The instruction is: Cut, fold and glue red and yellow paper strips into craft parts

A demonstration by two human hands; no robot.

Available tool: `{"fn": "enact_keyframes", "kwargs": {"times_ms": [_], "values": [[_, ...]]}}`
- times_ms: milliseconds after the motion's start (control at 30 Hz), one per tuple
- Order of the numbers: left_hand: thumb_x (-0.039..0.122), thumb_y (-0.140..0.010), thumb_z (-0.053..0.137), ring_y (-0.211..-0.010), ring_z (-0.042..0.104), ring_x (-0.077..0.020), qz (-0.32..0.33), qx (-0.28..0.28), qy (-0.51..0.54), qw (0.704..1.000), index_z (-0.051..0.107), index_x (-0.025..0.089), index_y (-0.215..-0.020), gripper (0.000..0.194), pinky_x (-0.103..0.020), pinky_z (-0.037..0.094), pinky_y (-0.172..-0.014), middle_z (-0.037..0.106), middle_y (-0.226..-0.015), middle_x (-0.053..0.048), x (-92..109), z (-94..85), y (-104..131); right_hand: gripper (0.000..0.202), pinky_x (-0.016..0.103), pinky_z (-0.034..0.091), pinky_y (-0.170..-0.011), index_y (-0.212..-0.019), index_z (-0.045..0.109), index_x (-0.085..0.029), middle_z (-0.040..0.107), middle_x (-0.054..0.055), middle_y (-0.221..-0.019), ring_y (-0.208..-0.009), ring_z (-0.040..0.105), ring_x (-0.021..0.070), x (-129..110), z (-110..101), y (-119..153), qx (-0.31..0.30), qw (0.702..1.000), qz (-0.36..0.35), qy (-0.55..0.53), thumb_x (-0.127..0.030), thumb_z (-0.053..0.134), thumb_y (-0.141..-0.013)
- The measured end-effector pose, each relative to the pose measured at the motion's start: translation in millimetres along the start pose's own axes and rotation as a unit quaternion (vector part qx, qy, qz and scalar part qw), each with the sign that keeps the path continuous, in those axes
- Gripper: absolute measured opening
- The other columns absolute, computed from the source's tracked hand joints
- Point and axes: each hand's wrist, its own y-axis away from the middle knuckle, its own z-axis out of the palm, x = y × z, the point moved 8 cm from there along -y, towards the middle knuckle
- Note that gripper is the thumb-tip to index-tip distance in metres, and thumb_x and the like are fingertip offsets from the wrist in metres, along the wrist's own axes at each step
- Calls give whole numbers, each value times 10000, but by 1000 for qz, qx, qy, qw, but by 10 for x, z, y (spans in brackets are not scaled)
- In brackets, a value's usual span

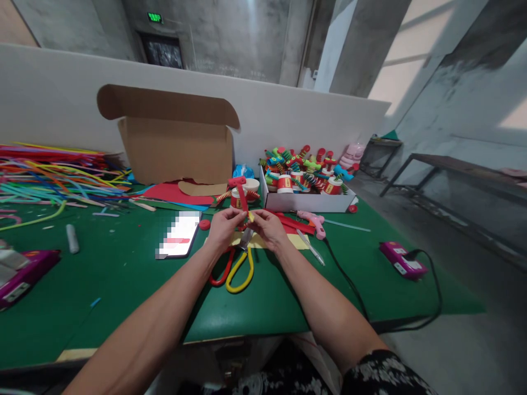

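Note:
My left hand (225,226) and my right hand (268,227) meet above the middle of the green table, fingertips almost touching. Fingers of the left hand pinch the lower end of a red strip (242,196). A small yellow piece (251,217) is pinched in my right fingers, close against the strip. Whether the two pieces are joined I cannot tell. Below my hands lie scissors (246,240) with one red and one yellow handle, over a pale yellow sheet (298,241). Just behind stands a paper-cup figure (236,198) with coiled arms, partly hidden.
A pink glue gun (316,222), a pen (310,248) and red strips (294,224) lie right of my hands. Left are a phone (181,236) and a pile of pipe cleaners (61,175). A box (308,204) of cup figures and a cardboard box (179,145) stand behind.

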Motion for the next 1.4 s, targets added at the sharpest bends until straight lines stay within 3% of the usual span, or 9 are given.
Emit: {"fn": "enact_keyframes", "kwargs": {"times_ms": [200,533,733,867,1033,1400], "values": [[334,-493,772,-497,475,-91,-10,0,6,1000,639,141,-617,266,-213,355,-490,582,-556,3,-38,-3,8,337,228,481,-622,-655,627,-159,627,-37,-608,-538,560,71,-13,-5,5,5,1000,-7,15,-332,819,-439],[333,-572,724,-521,487,-109,26,-28,-42,998,661,150,-667,215,-214,366,-483,581,-568,-12,-32,8,-14,294,251,495,-622,-643,627,-149,626,-25,-596,-519,560,80,-102,-58,-5,40,994,-62,86,-343,786,-491],[324,-597,708,-531,503,-120,39,-37,-82,995,664,156,-665,187,-229,378,-500,590,-577,-16,23,9,-10,287,265,506,-620,-712,662,-159,652,-12,-629,-540,587,103,-157,-48,-20,21,986,-94,138,-347,766,-522],[328,-591,707,-563,533,-121,16,-31,-32,999,673,139,-725,234,-237,407,-542,621,-633,-26,-31,2,-29,279,268,508,-612,-692,655,-159,645,-14,-599,-534,592,115,-214,-85,-31,44,981,-118,150,-364,756,-531],[305,-554,757,-611,578,-118,-25,-66,56,996,650,129,-792,315,-233,436,-576,654,-725,-43,-117,91,-29,308,289,521,-635,-655,612,-165,628,-19,-568,-536,601,129,-223,-78,-24,57,984,-123,120,-384,769,-507],[357,-500,794,-527,546,-122,-27,24,-2,999,669,104,-675,332,-245,415,-522,630,-584,-36,-141,-82,-46,315,277,514,-624,-672,604,-162,623,-28,-593,-539,592,112,-157,2,12,22,987,-90,130,-364,780,-505]]}}
